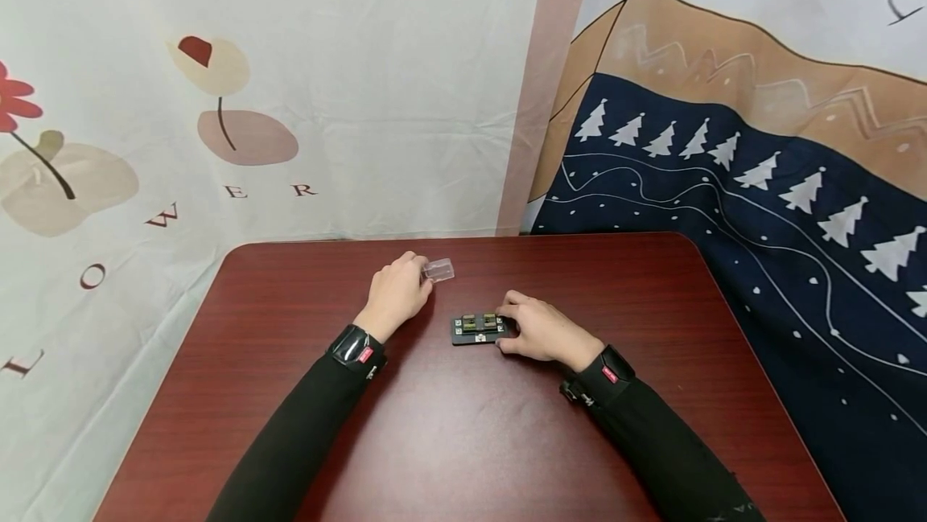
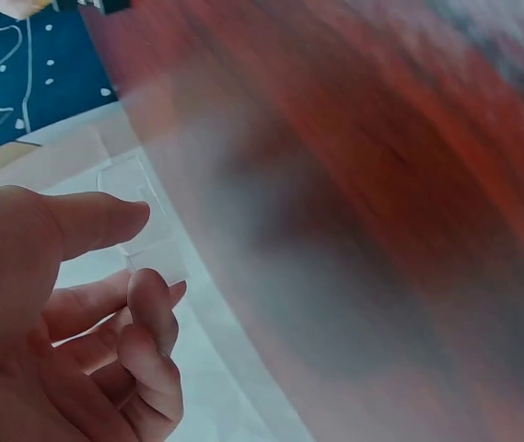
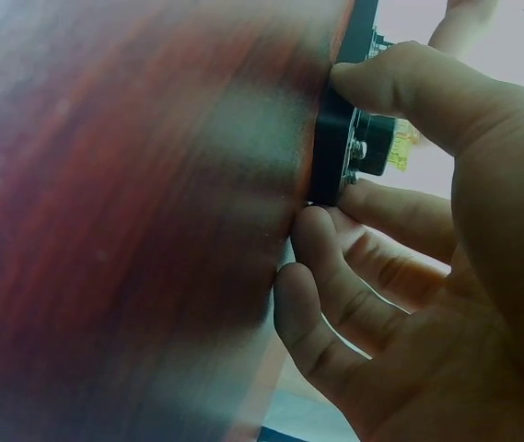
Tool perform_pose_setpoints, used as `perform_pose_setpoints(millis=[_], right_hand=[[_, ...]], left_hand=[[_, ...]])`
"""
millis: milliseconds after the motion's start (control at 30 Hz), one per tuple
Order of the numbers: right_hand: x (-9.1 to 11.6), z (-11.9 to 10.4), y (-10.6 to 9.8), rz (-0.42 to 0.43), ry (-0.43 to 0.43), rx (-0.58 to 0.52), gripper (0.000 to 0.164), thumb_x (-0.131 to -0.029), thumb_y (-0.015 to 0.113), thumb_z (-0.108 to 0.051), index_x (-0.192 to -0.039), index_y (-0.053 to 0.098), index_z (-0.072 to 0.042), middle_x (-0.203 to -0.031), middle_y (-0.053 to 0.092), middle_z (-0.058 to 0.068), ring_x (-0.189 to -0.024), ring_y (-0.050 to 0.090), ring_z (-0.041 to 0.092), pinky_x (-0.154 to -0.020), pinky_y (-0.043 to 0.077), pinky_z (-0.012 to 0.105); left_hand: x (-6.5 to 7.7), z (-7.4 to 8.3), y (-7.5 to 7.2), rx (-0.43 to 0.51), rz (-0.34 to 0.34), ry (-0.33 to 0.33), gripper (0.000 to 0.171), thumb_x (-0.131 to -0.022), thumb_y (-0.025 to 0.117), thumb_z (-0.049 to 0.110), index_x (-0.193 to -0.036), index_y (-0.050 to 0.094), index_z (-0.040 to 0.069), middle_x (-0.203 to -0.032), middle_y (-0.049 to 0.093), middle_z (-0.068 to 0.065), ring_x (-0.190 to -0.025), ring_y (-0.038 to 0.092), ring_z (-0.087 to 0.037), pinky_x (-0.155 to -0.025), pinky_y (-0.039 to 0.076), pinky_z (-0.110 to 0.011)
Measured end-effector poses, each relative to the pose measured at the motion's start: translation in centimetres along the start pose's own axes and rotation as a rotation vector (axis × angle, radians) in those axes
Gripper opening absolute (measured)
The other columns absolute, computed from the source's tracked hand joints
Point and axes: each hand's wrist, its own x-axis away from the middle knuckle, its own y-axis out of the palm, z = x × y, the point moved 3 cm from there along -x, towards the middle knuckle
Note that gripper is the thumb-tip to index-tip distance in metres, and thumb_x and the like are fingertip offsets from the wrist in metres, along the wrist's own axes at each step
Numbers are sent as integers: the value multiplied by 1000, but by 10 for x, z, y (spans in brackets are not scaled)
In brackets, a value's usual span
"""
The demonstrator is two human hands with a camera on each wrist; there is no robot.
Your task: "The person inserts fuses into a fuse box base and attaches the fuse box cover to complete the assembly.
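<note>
Near the table's far edge my left hand (image 1: pixel 397 290) pinches a small clear plastic piece (image 1: pixel 439 269), shaped like a shallow case or cover. The left wrist view shows the clear piece (image 2: pixel 137 198) between thumb and curled fingers. To the right and closer to me, a black rectangular block (image 1: pixel 479 329) with yellow-green parts and light squares on top lies on the table. My right hand (image 1: pixel 539 329) grips its right end. In the right wrist view, the thumb presses one side of the black block (image 3: pixel 333 138), with the fingers at its end.
Both things are on or above a reddish-brown wooden table (image 1: pixel 463 433) with rounded far corners. Behind it hang a pale printed curtain (image 1: pixel 405 88) and a dark blue cloth (image 1: pixel 724 184) with white trees. A black band with a small camera sits on each wrist.
</note>
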Motion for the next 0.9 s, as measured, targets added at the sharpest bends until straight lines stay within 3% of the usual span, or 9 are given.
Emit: perform_pose_setpoints(millis=[633, 900], right_hand=[[2, 1, 1, 17, -11, 1, 45, -90, 84, -31, -130, 76, -12, -110, 57, -5, -80, 53, 8, -71, 45, 26], [0, 2, 3, 12, -3, -2, 43, -90, 85, -33, -128, 77, -14, -110, 58, -5, -81, 55, 8, -73, 47, 27]], left_hand=[[25, 42, -22, 20, 67, 100, 33, -98, 77, 28, -127, 75, 13, -117, 72, -5, -78, 74, -31, -66, 61, -48], [39, 58, -33, 36, 115, 182, 31, -96, 80, 28, -123, 74, 13, -111, 71, -2, -70, 69, -24, -61, 59, -44]])
